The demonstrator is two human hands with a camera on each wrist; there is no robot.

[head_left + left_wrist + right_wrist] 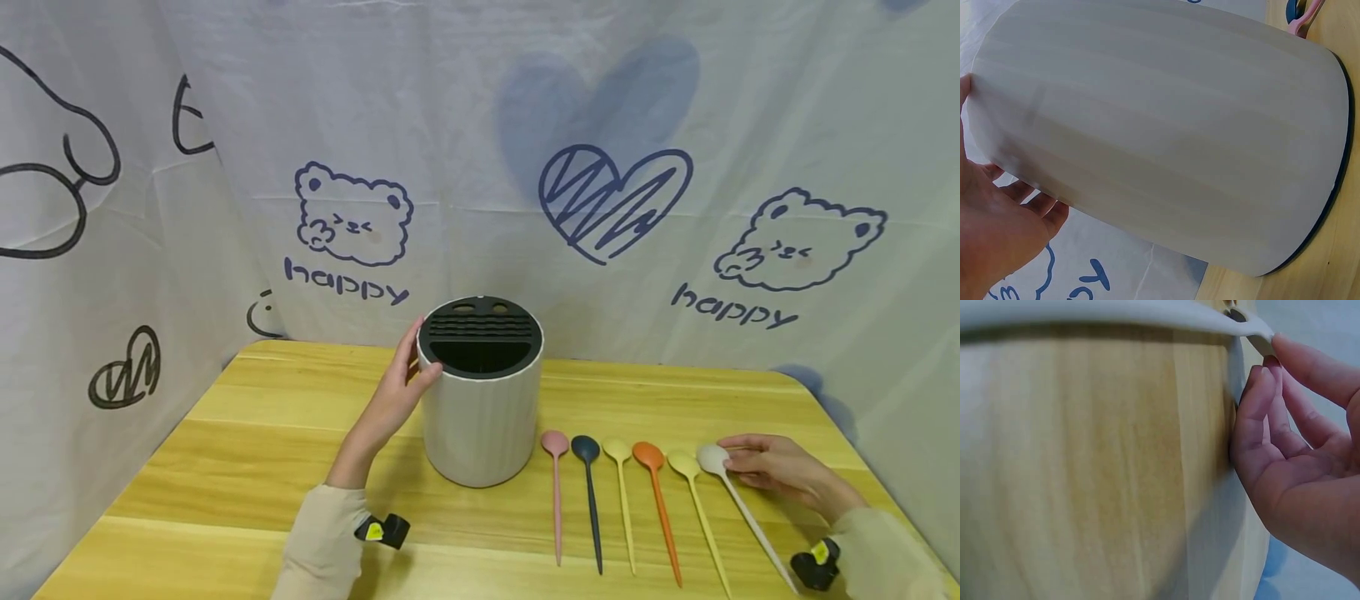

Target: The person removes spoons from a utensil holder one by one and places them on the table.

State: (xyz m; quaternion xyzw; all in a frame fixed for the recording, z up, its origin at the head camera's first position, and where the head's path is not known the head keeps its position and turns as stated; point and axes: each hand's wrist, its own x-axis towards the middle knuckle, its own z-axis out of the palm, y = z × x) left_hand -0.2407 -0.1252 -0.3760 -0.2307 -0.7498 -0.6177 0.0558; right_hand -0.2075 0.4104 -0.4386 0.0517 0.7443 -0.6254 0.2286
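A white, ribbed, round utensil holder [480, 433] with a black slotted top [480, 329] stands upright on the table. At its upper left side my left hand [390, 400] holds it, thumb at the front rim and fingers along the side; the left wrist view shows that hand [1007, 231] against the holder's wall [1166, 131]. Over at the right, my right hand [791, 471] pinches the bowl of a white spoon [750, 517]. In the right wrist view, thumb and fingers of the right hand [1304, 444] meet at the edge of the spoon [1259, 334].
Between holder and white spoon lie a pink spoon [557, 492], a dark blue spoon [591, 492], a yellow spoon [624, 500], an orange spoon [660, 500] and another yellow spoon [701, 512], side by side on the wooden table [247, 467]. A printed cloth [465, 167] hangs behind.
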